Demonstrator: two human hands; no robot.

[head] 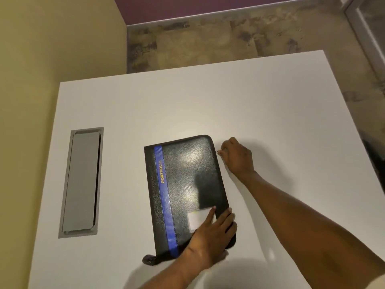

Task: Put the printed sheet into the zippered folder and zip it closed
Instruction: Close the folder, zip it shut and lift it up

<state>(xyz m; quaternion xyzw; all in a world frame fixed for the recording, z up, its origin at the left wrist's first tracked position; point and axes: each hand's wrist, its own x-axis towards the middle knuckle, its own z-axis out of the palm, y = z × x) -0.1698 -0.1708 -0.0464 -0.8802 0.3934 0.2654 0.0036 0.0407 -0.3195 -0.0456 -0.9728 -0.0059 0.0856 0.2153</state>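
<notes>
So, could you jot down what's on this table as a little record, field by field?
folder: black zippered folder with a blue stripe, lying flat with its cover shut on the white table
left hand: pressed flat on the folder's near right corner, fingers straight
right hand: at the folder's far right edge, pinching the zipper pull
printed sheet: not visible
also there: grey hatch set in the table, left of the folder
</notes>
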